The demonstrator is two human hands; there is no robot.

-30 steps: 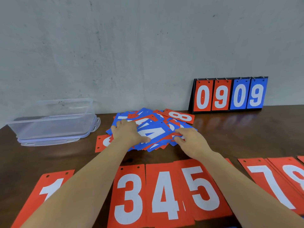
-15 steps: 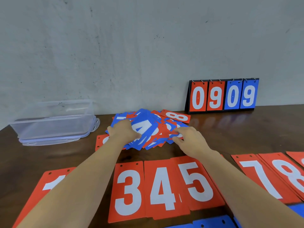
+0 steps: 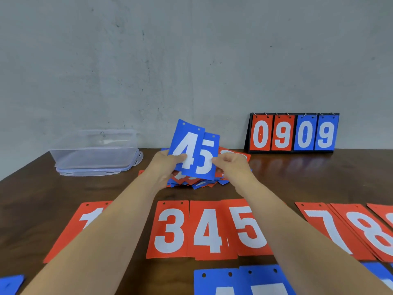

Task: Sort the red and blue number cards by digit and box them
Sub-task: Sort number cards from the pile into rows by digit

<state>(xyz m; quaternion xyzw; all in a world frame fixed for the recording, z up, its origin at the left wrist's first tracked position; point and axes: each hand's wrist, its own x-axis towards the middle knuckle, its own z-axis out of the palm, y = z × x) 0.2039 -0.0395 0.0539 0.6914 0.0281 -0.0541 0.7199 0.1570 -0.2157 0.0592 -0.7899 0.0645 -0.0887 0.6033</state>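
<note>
My left hand (image 3: pixel 164 165) grips a blue 4 card (image 3: pixel 184 143), held upright above the mixed pile of red and blue cards (image 3: pixel 197 180). Overlapping it on the right is a blue 5 card (image 3: pixel 207 158), which my right hand (image 3: pixel 230 161) pinches at its right edge. Red cards lie in a row near me: 1 (image 3: pixel 85 222), 3 (image 3: pixel 170 228), 4 (image 3: pixel 209 229), 5 (image 3: pixel 248 226), 7 (image 3: pixel 325 226), 8 (image 3: pixel 370 231). Blue cards (image 3: pixel 240 281) lie in a row nearest me, partly cut off.
A clear plastic box (image 3: pixel 95 152) sits on its lid at the back left of the dark wooden table (image 3: pixel 308 177). A flip scoreboard (image 3: pixel 292 134) reading 0909 stands against the wall at the back right. Another blue card (image 3: pixel 10 283) peeks in at the lower left.
Both hands have lifted off the pile. The blue 4 card rose upright in my left hand, and a blue 5 card now comes up with it in my right.
</note>
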